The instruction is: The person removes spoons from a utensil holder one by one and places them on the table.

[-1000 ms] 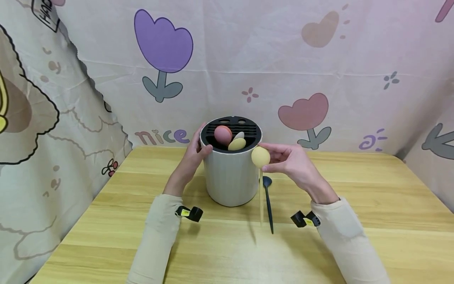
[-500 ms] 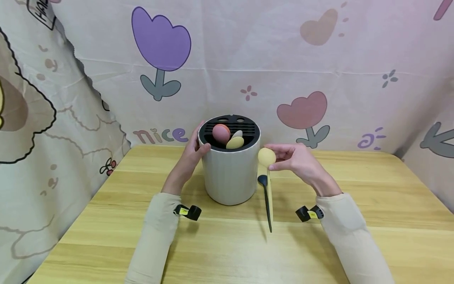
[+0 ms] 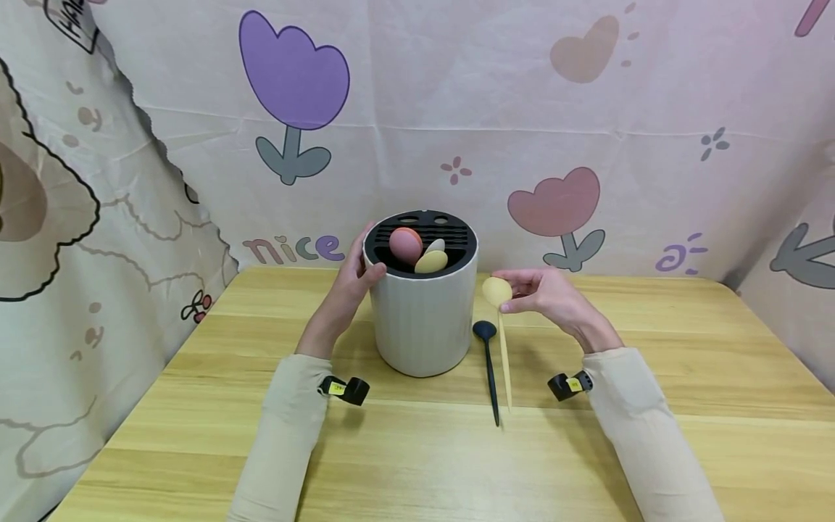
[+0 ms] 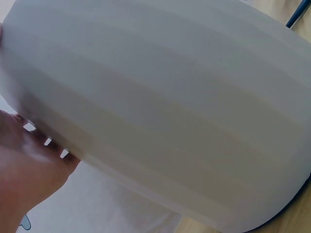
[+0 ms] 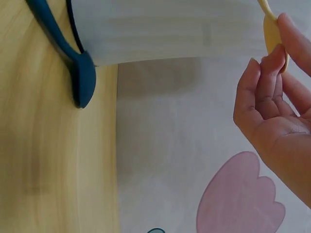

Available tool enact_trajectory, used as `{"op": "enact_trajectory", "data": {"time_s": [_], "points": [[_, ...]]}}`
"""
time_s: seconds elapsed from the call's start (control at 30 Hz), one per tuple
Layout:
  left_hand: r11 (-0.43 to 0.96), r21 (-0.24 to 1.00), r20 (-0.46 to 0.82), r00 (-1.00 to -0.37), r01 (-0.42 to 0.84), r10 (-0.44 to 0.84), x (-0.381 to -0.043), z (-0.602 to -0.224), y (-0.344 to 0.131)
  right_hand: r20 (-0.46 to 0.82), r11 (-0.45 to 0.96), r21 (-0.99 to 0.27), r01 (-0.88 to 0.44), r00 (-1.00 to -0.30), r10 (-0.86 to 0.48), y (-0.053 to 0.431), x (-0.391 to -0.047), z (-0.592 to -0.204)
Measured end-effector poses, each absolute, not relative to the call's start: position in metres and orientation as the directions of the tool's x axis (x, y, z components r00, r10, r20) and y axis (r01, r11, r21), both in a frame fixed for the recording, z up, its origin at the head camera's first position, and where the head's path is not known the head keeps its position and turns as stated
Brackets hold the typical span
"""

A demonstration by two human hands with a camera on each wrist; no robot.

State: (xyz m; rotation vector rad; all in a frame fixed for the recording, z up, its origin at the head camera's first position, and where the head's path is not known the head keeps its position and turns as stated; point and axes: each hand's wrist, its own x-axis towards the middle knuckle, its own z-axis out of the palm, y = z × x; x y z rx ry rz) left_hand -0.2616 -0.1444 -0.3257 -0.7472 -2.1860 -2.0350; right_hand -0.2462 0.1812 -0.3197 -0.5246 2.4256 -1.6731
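A white, ribbed utensil holder [image 3: 422,322] with a black slotted top stands upright on the table. My left hand [image 3: 352,283] grips its upper left side, thumb at the front near the rim and fingers mostly hidden behind it. Right of the holder, my right hand [image 3: 548,301] pinches a pale yellow spoon [image 3: 498,293] by the edge of its bowl, its handle pointing down. In the right wrist view, thumb and fingers close on the yellow spoon's bowl [image 5: 272,36]. A dark blue spoon [image 3: 491,373] lies on the table beside the holder.
Pink [image 3: 406,246], pale yellow [image 3: 430,262] and whitish [image 3: 435,246] utensil heads stick out of the holder's opening. The wooden table [image 3: 417,464] runs back to a hanging cloth [image 3: 404,87] printed with flowers, close behind the holder.
My right hand has moved right, away from the holder, carrying the yellow spoon; its handle now hangs to the right of the dark blue spoon. The left hand keeps its grip.
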Motion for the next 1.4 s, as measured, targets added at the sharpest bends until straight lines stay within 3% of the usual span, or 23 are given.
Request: {"op": "enact_trajectory", "data": {"time_s": [1.4], "points": [[0.005,0.928,0.354,-0.888,0.371,0.295,-0.263,-0.326,-0.144,0.008,0.471,-0.852,-0.227,-0.907,-0.422,0.213,-0.264,-0.355]]}}
